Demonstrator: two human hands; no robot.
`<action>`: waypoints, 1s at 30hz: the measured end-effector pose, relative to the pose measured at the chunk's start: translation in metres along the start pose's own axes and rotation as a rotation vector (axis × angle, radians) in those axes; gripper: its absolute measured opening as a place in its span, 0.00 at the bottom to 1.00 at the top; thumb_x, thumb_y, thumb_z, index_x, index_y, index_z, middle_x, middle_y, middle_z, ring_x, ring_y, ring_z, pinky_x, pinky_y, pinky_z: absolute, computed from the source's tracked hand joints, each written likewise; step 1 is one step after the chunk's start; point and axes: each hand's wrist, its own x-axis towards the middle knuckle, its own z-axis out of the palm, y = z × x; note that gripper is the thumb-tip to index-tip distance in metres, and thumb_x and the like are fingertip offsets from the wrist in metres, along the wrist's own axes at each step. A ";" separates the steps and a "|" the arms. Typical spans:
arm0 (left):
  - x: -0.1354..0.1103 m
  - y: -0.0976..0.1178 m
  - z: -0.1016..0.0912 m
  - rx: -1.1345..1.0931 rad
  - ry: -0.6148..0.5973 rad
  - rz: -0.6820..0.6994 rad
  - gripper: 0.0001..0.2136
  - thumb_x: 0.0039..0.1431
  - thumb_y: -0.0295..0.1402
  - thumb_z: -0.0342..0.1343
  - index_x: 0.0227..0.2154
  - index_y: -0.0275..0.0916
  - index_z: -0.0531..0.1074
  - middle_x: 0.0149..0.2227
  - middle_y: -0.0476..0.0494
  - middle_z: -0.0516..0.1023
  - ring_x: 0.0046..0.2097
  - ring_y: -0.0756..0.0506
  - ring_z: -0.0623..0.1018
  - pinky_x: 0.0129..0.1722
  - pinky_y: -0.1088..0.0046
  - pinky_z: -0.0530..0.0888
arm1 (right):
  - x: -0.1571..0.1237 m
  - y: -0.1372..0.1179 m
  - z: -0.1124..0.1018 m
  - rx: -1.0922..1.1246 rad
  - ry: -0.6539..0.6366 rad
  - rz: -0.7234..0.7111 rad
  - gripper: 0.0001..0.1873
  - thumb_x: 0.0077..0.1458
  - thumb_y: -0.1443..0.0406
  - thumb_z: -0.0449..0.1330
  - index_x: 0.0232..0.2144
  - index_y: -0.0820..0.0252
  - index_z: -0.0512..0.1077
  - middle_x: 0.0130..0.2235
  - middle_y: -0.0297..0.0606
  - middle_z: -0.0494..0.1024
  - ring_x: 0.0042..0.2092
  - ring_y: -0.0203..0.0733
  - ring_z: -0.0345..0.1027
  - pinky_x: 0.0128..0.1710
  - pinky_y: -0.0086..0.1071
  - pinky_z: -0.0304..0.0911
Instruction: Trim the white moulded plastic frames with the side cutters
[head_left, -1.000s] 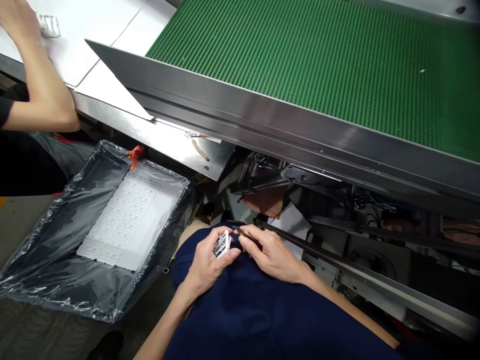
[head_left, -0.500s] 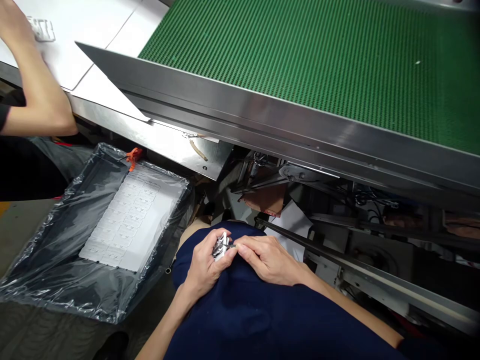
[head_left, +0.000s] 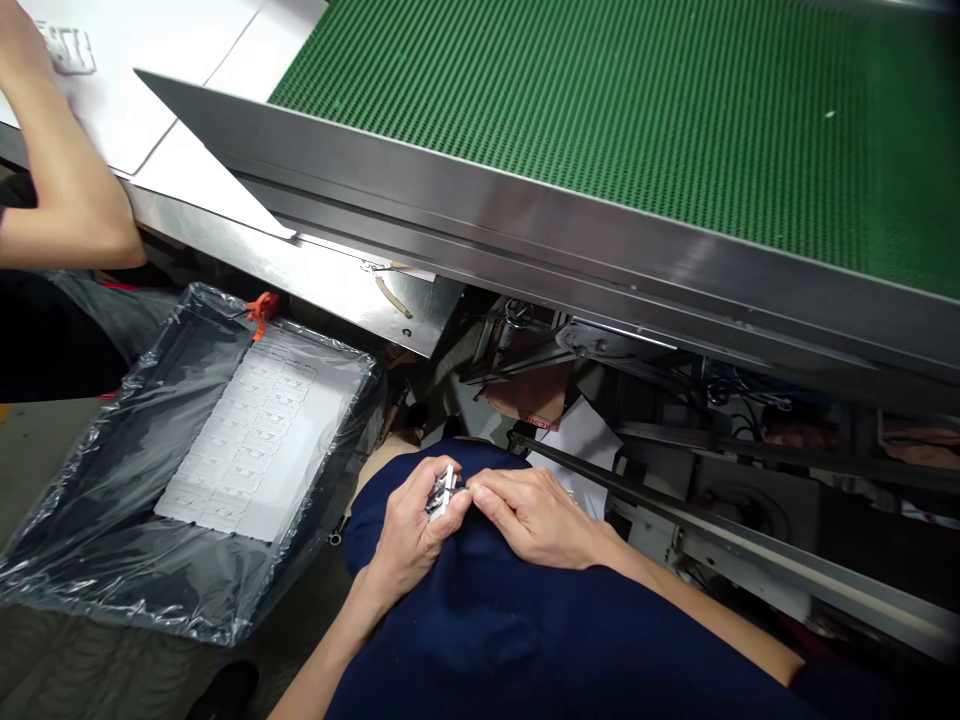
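Above my lap, my left hand [head_left: 411,525] is closed round a small white slotted part [head_left: 442,492] with dark gaps along it. My right hand [head_left: 529,510] meets it from the right, thumb and forefinger pinched together. A thin dark sliver [head_left: 461,489] shows between the right fingertips and the white part; what kind of thing it is, I cannot make out. The fingertips of both hands nearly touch. My palms hide most of what they hold.
A green ribbed conveyor belt [head_left: 570,120] with a metal side guard [head_left: 480,190] runs ahead. To the left stands a plastic-lined tray [head_left: 82,500] holding flat white sheets [head_left: 240,440]. A co-worker's arm [head_left: 67,170] rests on the white-covered table [head_left: 172,50]. Metal framework [head_left: 720,520] lies at right.
The view has shifted slightly, so the surroundings sit a little further left. Both hands keep nearly the same pose; less of the dark sliver shows at the right fingertips.
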 end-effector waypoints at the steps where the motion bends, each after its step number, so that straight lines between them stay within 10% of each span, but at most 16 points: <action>1: 0.000 0.000 0.000 0.004 0.005 0.002 0.09 0.60 0.39 0.49 0.39 0.40 0.65 0.34 0.48 0.68 0.34 0.48 0.69 0.35 0.73 0.65 | 0.000 0.000 0.000 -0.005 0.004 0.002 0.14 0.64 0.62 0.41 0.33 0.57 0.64 0.30 0.31 0.70 0.30 0.31 0.61 0.31 0.26 0.52; 16: 0.002 0.000 0.002 0.038 0.122 0.014 0.08 0.60 0.37 0.51 0.40 0.40 0.65 0.34 0.49 0.71 0.33 0.50 0.71 0.35 0.75 0.66 | 0.002 -0.003 0.003 0.033 0.101 0.127 0.15 0.64 0.60 0.40 0.34 0.56 0.65 0.31 0.31 0.72 0.30 0.32 0.63 0.32 0.26 0.53; 30: 0.022 -0.010 -0.005 0.031 -0.064 0.099 0.16 0.53 0.41 0.57 0.42 0.42 0.66 0.38 0.46 0.74 0.38 0.46 0.74 0.39 0.71 0.71 | 0.023 0.002 0.008 0.535 0.197 0.322 0.19 0.58 0.53 0.51 0.23 0.62 0.62 0.23 0.28 0.60 0.25 0.28 0.51 0.23 0.22 0.48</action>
